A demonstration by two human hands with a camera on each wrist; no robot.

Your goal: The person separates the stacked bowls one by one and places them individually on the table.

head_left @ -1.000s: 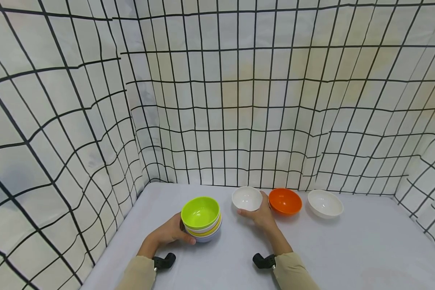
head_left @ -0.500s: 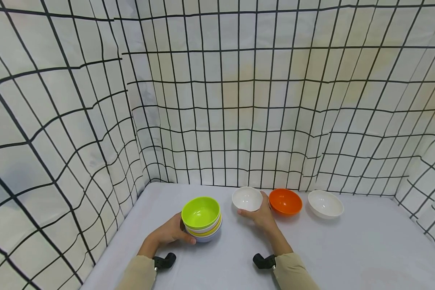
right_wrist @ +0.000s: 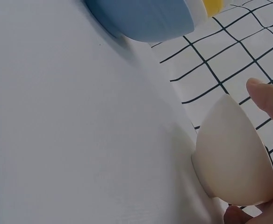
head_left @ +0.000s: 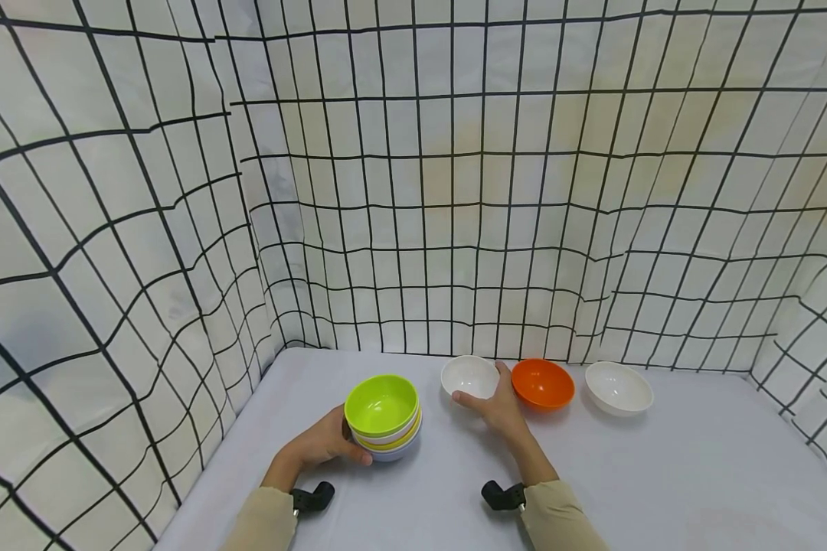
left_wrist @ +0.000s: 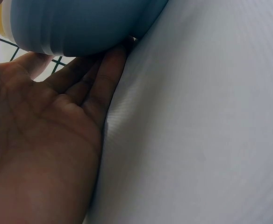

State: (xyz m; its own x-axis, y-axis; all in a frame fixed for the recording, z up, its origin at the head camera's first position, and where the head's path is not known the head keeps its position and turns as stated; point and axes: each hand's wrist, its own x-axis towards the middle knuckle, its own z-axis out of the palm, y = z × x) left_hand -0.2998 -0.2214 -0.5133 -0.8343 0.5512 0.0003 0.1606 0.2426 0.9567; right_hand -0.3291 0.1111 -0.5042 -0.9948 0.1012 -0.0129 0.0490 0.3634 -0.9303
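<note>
A stack of nested bowls stands left of the table's middle: a lime green bowl (head_left: 381, 405) on top, white and yellow ones below, a blue bowl (left_wrist: 75, 28) at the bottom. My left hand (head_left: 327, 441) holds this stack low on its left side, thumb at the front. In the left wrist view its fingers reach under the curve of the blue bowl. My right hand (head_left: 495, 403) is round the right side of a small white bowl (right_wrist: 232, 151). Its fingers lie against the outer wall, and the thumb sits near the rim, slightly apart from it in the right wrist view.
To the right stand an orange bowl (head_left: 542, 384), close beside my right hand, and a wider white bowl (head_left: 619, 389). A white cloth covers the table (head_left: 661, 482). Black netting (head_left: 455, 191) over white sheeting rises behind the table and along its sides.
My right thumb has lifted slightly at the white bowl's front rim. The left hand, the stack and the other bowls stay in place.
</note>
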